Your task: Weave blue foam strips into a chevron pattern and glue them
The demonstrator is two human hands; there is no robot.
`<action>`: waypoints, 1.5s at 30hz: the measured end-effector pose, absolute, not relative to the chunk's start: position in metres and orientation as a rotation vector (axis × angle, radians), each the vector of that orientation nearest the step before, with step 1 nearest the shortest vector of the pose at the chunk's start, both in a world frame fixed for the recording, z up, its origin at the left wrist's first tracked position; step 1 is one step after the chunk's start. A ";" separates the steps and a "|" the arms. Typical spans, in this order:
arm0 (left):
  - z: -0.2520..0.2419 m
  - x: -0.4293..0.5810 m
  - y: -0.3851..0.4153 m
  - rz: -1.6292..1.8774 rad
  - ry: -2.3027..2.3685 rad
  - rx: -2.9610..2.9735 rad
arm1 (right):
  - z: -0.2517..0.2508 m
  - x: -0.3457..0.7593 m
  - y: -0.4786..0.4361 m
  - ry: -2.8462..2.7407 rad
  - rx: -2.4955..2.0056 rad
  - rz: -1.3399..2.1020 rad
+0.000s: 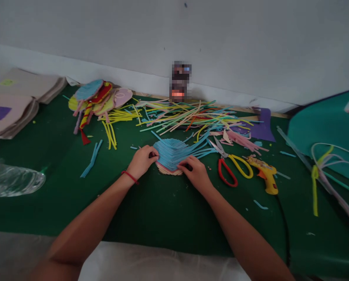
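Note:
On the green table lies a rounded piece [171,152] covered in blue pipe cleaners laid in a V pattern, with a pink and cream layer showing at its lower edge. Loose blue pipe cleaner ends [196,148] fan out from its right side. My left hand [142,160], with a red cord on the wrist, pinches the left edge of the piece. At the lower right edge, my right hand [195,171] has its fingertips closed on the piece; exactly which strand they grip is too small to tell.
Scissors [225,156] and a yellow glue gun [266,173] lie to the right. Mixed pipe cleaners [186,115] are heaped behind. Finished fan shapes [99,97] sit back left, a plastic bottle [16,179] far left. A pixelated upright object [179,81] stands by the wall.

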State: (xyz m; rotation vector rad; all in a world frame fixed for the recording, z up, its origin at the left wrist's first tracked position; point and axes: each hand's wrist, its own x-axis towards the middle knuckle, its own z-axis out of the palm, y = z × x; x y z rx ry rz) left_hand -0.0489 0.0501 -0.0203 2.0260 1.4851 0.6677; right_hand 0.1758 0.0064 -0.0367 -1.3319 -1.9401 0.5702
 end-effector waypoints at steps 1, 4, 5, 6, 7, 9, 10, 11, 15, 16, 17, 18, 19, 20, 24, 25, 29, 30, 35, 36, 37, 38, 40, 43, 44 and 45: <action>-0.021 -0.049 0.051 0.681 1.483 2.034 | -0.038 0.176 0.007 -1.912 -1.330 0.552; -0.023 -0.051 0.052 0.713 1.497 2.060 | -0.041 0.181 0.011 -1.863 -1.361 0.493; -0.023 -0.051 0.052 0.709 1.499 2.062 | -0.041 0.183 0.013 -1.855 -1.378 0.486; -0.023 -0.052 0.053 0.704 1.497 2.061 | -0.040 0.186 0.015 -1.842 -1.394 0.479; -0.023 -0.054 0.053 0.706 1.493 2.059 | -0.039 0.189 0.016 -1.818 -1.408 0.466; -0.021 -0.058 0.055 0.732 1.515 2.052 | -0.035 0.196 0.019 -1.743 -1.432 0.412; -0.020 -0.060 0.055 0.742 1.546 2.044 | -0.032 0.199 0.020 -1.705 -1.442 0.377; -0.019 -0.062 0.056 0.738 1.584 2.030 | -0.030 0.202 0.020 -1.674 -1.450 0.348; -0.017 -0.066 0.059 0.638 1.659 1.950 | -0.031 0.203 0.020 -1.666 -1.429 0.372; -0.017 -0.066 0.059 0.620 1.646 1.937 | -0.034 0.200 0.020 -1.695 -1.406 0.409; -0.018 -0.066 0.060 0.612 1.629 1.926 | -0.036 0.196 0.019 -1.735 -1.374 0.451; -0.019 -0.066 0.060 0.609 1.614 1.915 | -0.039 0.192 0.018 -1.782 -1.336 0.495; -0.020 -0.066 0.060 0.609 1.597 1.900 | -0.042 0.188 0.017 -1.829 -1.296 0.536; -0.022 -0.066 0.061 0.613 1.578 1.882 | -0.044 0.184 0.016 -1.873 -1.259 0.572; -0.026 -0.069 0.063 0.655 1.511 1.829 | -0.049 0.179 0.015 -1.923 -1.183 0.640; -0.028 -0.069 0.064 0.666 1.502 1.830 | -0.049 0.179 0.015 -1.917 -1.181 0.642; -0.032 -0.070 0.066 0.671 1.499 1.868 | -0.050 0.180 0.016 -1.911 -1.202 0.641; -0.032 -0.070 0.066 0.665 1.503 1.885 | -0.050 0.180 0.016 -1.916 -1.207 0.642; -0.035 -0.069 0.066 0.657 1.497 1.924 | -0.049 0.179 0.016 -1.924 -1.215 0.637; -0.035 -0.070 0.066 0.654 1.496 1.919 | -0.049 0.179 0.016 -1.922 -1.215 0.636; -0.034 -0.070 0.066 0.653 1.498 1.912 | -0.049 0.179 0.016 -1.920 -1.214 0.636; -0.034 -0.069 0.065 0.654 1.507 1.907 | -0.049 0.179 0.016 -1.919 -1.214 0.638; -0.034 -0.069 0.065 0.664 1.535 1.902 | -0.049 0.179 0.016 -1.920 -1.212 0.639; -0.033 -0.067 0.064 0.672 1.563 1.915 | -0.049 0.179 0.015 -1.928 -1.213 0.620; -0.032 -0.066 0.064 0.671 1.562 1.926 | -0.050 0.179 0.015 -1.933 -1.213 0.615; -0.032 -0.065 0.063 0.670 1.558 1.935 | -0.050 0.179 0.016 -1.936 -1.212 0.613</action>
